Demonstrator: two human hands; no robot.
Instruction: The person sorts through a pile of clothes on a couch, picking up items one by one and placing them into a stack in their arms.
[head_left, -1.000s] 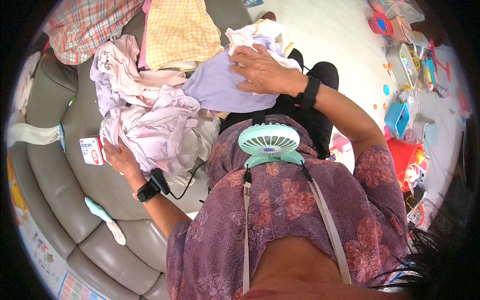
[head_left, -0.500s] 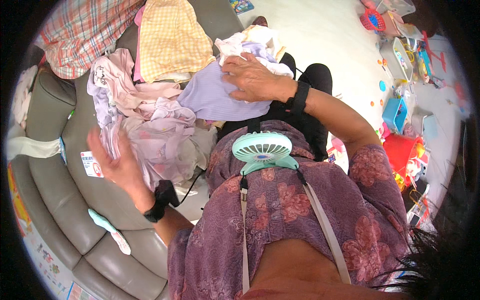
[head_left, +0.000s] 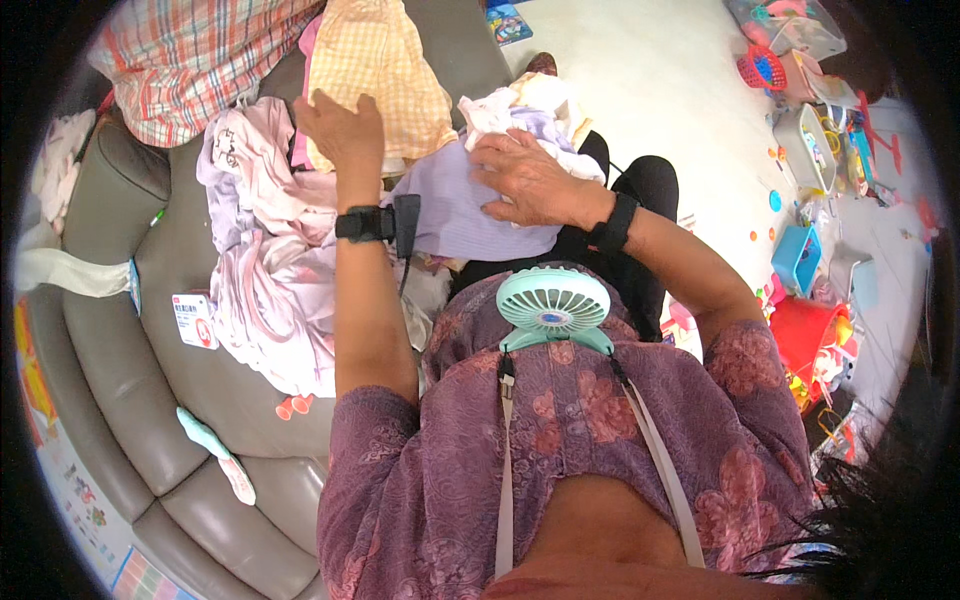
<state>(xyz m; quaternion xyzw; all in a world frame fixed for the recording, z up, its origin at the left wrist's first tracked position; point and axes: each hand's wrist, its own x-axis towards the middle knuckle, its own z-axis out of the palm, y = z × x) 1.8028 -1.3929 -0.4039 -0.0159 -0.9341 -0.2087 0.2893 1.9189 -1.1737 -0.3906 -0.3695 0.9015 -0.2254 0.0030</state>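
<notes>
My left hand [head_left: 346, 132] is open, its fingers spread at the left edge of a yellow gingham garment [head_left: 385, 75], near a strip of pink cloth under it. Over my lap, my right hand [head_left: 528, 180] lies open on a ribbed lavender garment [head_left: 435, 205], fingers apart. White and cream pieces of clothing [head_left: 548, 100] are bunched just beyond that hand. To the left, a loose heap of pale pink and lilac clothes [head_left: 270, 290] covers part of the sofa. My left forearm hides some of this heap.
A grey sofa [head_left: 190, 420] curves along the left, with a sock [head_left: 220, 450], a white card [head_left: 194, 320] and small orange-red pieces [head_left: 292, 406] on it. Plaid cloth [head_left: 200, 65] lies far left. Toys and a red bucket [head_left: 805, 330] stand right. A fan [head_left: 553, 300] hangs at my chest.
My left hand has moved from beside the pink heap, up and right to the yellow gingham garment. My right hand stays on the lavender garment. Small orange-red pieces have come into view.
</notes>
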